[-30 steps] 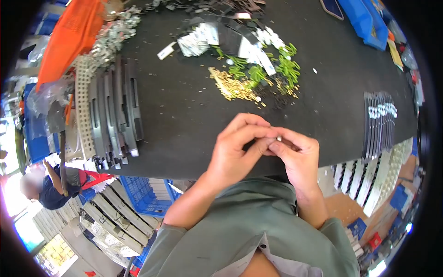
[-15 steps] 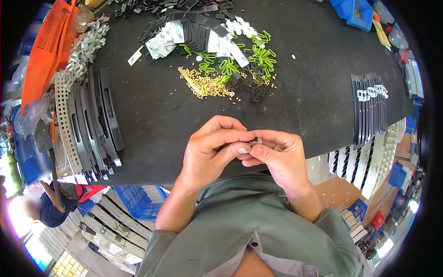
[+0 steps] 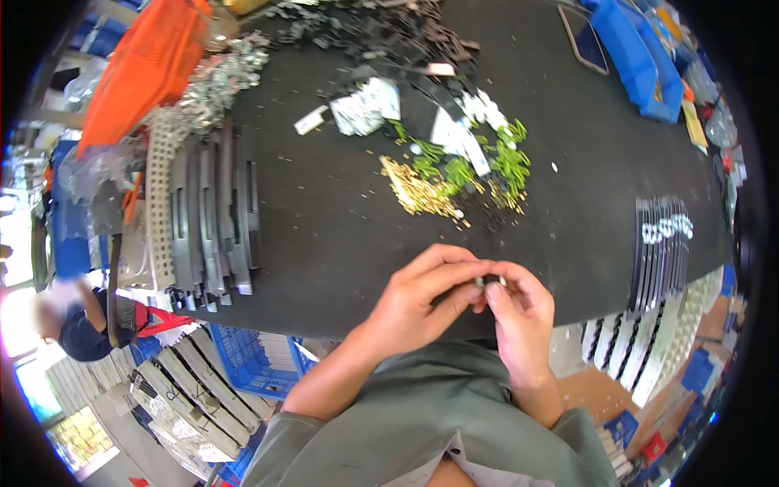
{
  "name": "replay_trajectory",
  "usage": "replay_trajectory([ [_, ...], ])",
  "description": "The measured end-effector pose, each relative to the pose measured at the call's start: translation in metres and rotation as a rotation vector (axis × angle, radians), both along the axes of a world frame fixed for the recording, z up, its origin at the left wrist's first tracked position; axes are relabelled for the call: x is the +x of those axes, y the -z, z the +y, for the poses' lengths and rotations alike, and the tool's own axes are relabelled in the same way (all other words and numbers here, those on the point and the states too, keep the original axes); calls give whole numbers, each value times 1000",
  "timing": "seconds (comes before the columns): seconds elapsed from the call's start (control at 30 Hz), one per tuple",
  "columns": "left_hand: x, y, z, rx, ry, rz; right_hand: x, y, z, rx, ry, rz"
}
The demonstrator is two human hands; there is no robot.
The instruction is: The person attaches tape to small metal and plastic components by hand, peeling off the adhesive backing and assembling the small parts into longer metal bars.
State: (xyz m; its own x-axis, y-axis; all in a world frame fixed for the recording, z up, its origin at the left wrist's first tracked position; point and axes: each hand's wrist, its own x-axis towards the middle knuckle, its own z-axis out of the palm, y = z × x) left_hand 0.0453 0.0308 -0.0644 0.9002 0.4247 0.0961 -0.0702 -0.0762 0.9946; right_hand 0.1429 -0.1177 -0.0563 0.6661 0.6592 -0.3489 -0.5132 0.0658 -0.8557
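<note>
My left hand (image 3: 423,302) and my right hand (image 3: 521,315) meet above the near part of the black table (image 3: 324,280). Thumbs and fingertips of both are pinched around a small grey and whitish piece (image 3: 490,281); its kind is mostly hidden by the fingers. Beyond the hands lies a heap of small brass-coloured pieces (image 3: 420,195). Bright green loop-shaped pieces (image 3: 513,166) lie beside it, with tiny dark bits (image 3: 493,219) closer to me. White adhesive-backed strips (image 3: 365,108) and round white pieces (image 3: 484,109) sit farther back.
Long dark grey panels (image 3: 215,211) stand in a row at the left, by a pile of small metal brackets (image 3: 223,85) and an orange basket (image 3: 146,69). Slim dark strips (image 3: 659,256) lie right. A blue bin (image 3: 641,61) and a phone (image 3: 583,39) are far right. A person (image 3: 93,325) is at far left.
The view has tilted and turned, so the table's contents appear lower and further right. Both hands still pinch the small piece, with fingers slightly shifted.
</note>
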Motion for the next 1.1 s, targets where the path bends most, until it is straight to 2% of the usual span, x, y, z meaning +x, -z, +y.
replay_trajectory([
  [0.13,0,-25,16,141,-67,62,-1,2,2,-12,21,-172],
  [0.2,-2,-55,41,390,-100,115,-4,2,4,-32,27,-222],
  [0.37,41,-100,132,702,-219,196,-8,20,3,-68,-60,-644],
  [0.47,93,-85,202,891,-336,297,-4,17,6,-70,-54,-780],
  [0.57,146,-54,258,1034,-320,360,-4,18,6,-53,-42,-839],
  [0.67,189,-26,289,1155,-329,365,-1,15,8,-38,-64,-900],
  [0.77,216,-16,298,1383,-313,574,1,16,7,-43,-91,-888],
  [0.97,211,-47,288,1336,-281,613,8,18,4,19,-140,-866],
  [1.1,156,-105,229,1301,-292,692,10,21,-3,56,-207,-779],
])
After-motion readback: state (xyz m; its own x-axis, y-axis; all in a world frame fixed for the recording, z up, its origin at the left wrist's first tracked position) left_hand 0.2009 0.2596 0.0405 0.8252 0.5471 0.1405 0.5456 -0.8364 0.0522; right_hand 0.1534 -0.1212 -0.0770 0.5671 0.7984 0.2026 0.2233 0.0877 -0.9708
